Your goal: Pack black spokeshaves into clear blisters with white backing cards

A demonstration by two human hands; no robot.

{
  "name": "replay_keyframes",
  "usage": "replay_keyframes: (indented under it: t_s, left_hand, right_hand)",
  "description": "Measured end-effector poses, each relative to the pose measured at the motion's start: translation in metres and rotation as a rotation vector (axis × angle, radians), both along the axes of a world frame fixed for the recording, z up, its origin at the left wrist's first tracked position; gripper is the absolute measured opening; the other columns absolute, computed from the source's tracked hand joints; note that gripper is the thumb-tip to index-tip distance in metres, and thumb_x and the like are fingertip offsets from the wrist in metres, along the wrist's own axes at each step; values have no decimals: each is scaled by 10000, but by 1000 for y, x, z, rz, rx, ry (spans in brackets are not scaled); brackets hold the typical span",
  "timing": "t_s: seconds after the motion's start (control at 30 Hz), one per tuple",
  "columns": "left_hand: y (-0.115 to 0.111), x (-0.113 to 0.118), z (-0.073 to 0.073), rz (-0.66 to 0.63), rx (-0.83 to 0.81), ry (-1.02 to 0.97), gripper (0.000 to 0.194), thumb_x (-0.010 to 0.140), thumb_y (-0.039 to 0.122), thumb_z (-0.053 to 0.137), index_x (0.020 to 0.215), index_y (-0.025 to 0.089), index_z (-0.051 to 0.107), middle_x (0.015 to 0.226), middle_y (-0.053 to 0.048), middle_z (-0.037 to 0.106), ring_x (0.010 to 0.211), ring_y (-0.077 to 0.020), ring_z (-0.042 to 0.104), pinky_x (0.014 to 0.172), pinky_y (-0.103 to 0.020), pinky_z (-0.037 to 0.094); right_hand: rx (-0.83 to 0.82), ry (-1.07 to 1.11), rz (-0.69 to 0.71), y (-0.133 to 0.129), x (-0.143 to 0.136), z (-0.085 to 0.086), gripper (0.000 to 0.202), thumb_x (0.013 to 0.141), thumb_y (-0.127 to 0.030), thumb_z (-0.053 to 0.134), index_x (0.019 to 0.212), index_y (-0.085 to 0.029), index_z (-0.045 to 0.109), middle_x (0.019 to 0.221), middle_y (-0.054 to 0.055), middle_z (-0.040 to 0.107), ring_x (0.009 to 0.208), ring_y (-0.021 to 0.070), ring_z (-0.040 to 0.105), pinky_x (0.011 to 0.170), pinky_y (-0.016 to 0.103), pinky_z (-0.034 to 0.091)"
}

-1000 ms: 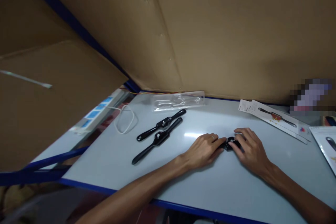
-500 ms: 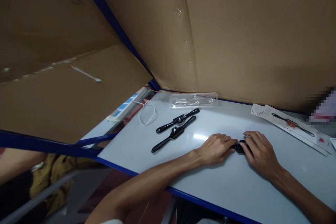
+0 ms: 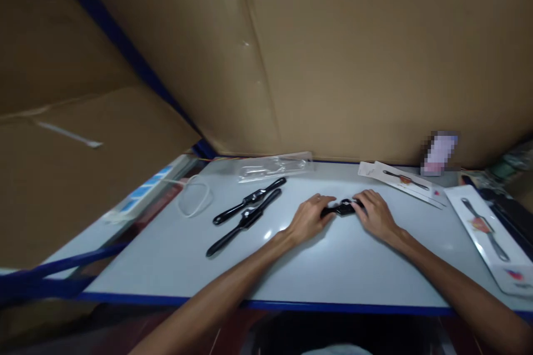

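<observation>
A black spokeshave (image 3: 345, 209) lies low over the white tabletop, held at both ends. My left hand (image 3: 308, 218) is closed around its left handle, and my right hand (image 3: 378, 217) grips the right handle. Its middle body with a shiny round part shows between the hands; the fingers hide most of the handles. To the left of my left hand, two more black spokeshaves rest slantwise side by side, one farther back (image 3: 250, 198) and one nearer (image 3: 245, 222).
A clear plastic blister (image 3: 277, 166) lies along the back. Printed cards (image 3: 410, 182) and another printed card pack (image 3: 489, 238) lie at the right. A phone-like blurred item (image 3: 440, 152) leans by the cardboard wall. At left are a white cable (image 3: 194, 197) and a power strip (image 3: 145, 191).
The view has swung right, bringing the right-hand card pack into sight. My right hand has shifted from the spokeshave's body to its right handle, so more of the middle shows.
</observation>
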State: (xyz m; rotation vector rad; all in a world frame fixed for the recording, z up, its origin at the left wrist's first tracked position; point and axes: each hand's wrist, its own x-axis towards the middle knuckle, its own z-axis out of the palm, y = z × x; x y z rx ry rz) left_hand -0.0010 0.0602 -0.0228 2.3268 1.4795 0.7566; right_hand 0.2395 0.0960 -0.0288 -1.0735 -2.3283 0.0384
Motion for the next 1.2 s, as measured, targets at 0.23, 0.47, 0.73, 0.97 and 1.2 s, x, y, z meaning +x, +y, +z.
replay_keyframes:
  t_s: [0.23,0.47,0.73,0.97,1.2]
  left_hand:
    - [6,2,-7,23,100,81,312,984,281,536,1232,164,684,1096,-110,688,1049,-264,618,942,-422,525]
    - [7,5,-9,30,185,257,370,1028,293,406,1146,168,733,1043,-136,653,1010,-281,580,940,-439,488]
    - [12,6,-13,3,230,314,395,977,192,400,1213,169,715,1094,-159,649,1030,-291,561,927,-446,472]
    - [16,0,-15,-47,240,325,395,936,170,438,1187,193,742,1129,-148,660,1109,-301,548,975,-445,446]
    - [14,-1,-16,-88,302,339,383,949,224,422,1096,174,773,1033,-146,703,974,-284,608,918,-431,490]
  right_hand:
    - [42,-150,-86,-5,1,0,185,1022,-144,501,1015,-160,685,1012,85,657,963,216,576,861,349,467]
    - [76,-191,-167,-12,11,3,278,1074,-222,435,1052,-139,700,1057,95,650,1040,225,559,921,363,441]
    - [-121,-180,-744,13,101,11,425,1060,-244,411,1389,-18,554,1381,266,567,1270,314,462,1071,431,319]
    - [-172,-207,-653,-7,91,2,415,1076,-331,389,1218,-78,686,1323,227,625,1274,312,453,1068,411,326]
    - [-148,-133,-786,-16,112,6,362,1066,-268,434,1314,-77,614,1329,199,622,1280,287,494,1089,456,370]
